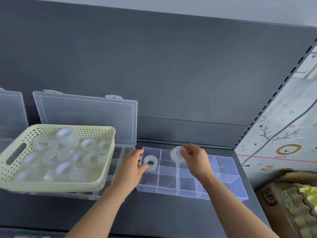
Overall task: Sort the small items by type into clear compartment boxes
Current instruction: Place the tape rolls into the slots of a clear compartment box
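Note:
A clear bluish compartment box [228, 184] lies on the dark shelf in front of me. My left hand [133, 164] grips a translucent white tape roll [151, 163] at the box's far left compartment. My right hand [195, 159] pinches a second tape roll [175, 154] above the box's far middle compartments. A pale yellow perforated basket [106, 133] at the left holds several more translucent rolls [67, 134].
The basket rests on another clear compartment box with its lid [85, 117] standing open against the dark back panel. A further open lid [12, 114] is at the far left. A cardboard box [274, 200] with yellow-green items sits at the right.

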